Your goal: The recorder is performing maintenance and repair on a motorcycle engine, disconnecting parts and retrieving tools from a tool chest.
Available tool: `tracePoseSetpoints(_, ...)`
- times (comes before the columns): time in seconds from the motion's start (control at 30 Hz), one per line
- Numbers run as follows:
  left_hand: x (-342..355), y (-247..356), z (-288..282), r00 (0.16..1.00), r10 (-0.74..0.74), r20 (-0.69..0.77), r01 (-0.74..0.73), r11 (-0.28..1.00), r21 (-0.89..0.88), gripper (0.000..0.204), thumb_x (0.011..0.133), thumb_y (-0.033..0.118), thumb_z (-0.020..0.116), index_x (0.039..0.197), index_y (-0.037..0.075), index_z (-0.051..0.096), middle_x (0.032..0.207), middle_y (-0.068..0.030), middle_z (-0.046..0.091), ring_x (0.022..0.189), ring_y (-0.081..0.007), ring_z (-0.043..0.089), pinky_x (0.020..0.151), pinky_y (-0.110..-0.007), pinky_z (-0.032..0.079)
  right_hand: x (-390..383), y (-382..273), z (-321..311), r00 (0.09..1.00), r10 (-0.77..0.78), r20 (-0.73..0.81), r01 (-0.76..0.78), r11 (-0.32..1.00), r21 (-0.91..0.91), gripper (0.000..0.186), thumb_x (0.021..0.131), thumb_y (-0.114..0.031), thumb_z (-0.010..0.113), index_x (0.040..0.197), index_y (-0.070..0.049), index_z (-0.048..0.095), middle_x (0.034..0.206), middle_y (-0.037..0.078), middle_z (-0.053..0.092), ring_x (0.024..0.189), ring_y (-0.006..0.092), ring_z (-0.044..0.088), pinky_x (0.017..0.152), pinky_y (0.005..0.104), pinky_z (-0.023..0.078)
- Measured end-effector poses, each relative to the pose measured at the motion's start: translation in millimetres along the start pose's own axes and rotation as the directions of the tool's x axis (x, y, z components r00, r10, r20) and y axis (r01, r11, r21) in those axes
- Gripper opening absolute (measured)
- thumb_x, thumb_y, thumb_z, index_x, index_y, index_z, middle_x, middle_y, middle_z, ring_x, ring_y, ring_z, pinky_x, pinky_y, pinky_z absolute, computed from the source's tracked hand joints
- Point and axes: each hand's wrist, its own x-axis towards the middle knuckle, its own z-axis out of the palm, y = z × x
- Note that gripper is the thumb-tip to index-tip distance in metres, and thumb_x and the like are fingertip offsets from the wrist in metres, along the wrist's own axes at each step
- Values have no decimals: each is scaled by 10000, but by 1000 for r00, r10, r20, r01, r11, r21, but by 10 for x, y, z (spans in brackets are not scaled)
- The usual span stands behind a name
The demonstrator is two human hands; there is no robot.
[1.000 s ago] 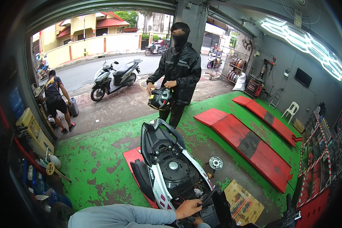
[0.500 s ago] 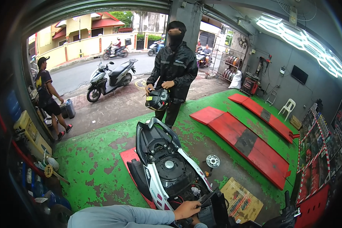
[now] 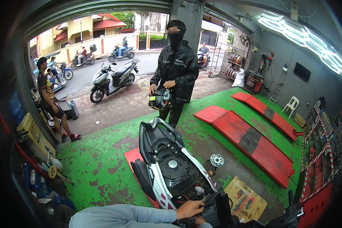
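Head: black panel (image 3: 222,208) right of, touching left hand (image 3: 189,209)

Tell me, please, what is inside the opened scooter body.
A round silver cap and a crumpled white piece show there. Whatever lies beneath the left hand and black panel is covered.

A smooth, glossy plastic look is given by the white scooter panel (image 3: 160,188), while the black tail section (image 3: 152,139) is moulded in duller plastic. The round cap (image 3: 173,164) is finished in bright metal. The grey sleeve (image 3: 129,216) is made of matt cloth. The green floor (image 3: 83,159) is coated in rough, chipped paint, the red ramp (image 3: 269,162) in smoother, scuffed paint. The carton (image 3: 244,198) is formed of matt cardboard.
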Motion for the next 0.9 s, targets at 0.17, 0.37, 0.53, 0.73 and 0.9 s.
tracePoseSetpoints(0.17,49,-40,19,989,97,-112,-95,995,22,264,932,250,696,1112,57,703,659,-73,581,574,-170,534,562,-337,437,-429,-46,436,999,50,0,-50,998,25,332,925,-234,624,1160,-9,692,1160,221,712,1091,299,688,874,386,526)
tracePoseSetpoints(0.37,12,7,88,999,-21,-43,25,996,87,314,900,254,731,1140,54,709,649,-76,558,572,-149,525,557,-320,433,-343,-83,668,982,133,-136,-124,990,73,333,930,-244,626,1158,-11,695,1162,221,713,1094,294,689,874,385,526)
tracePoseSetpoints(0.53,109,-3,52,997,8,-79,-2,997,78,279,904,197,728,1132,37,703,624,-62,509,550,-128,461,529,-320,385,-347,-340,748,816,579,9,-516,720,465,412,912,-380,650,1178,-70,703,1063,205,738,1009,390,699,893,437,530)
tracePoseSetpoints(0.73,152,-28,54,998,9,-63,-4,997,73,283,909,194,731,1125,14,697,606,-46,471,548,-111,427,523,-307,362,-455,-438,629,859,510,54,-457,713,533,384,886,-155,655,1242,-14,673,1242,211,686,1141,330,666,899,420,526)
tracePoseSetpoints(0.9,111,-26,9,996,-23,-90,28,998,56,285,907,193,735,1123,11,696,596,-42,458,546,-107,410,519,-304,355,-545,-749,308,763,542,353,-521,193,831,359,962,-54,543,1293,56,623,1327,195,630,1231,268,603,1005,341,466)
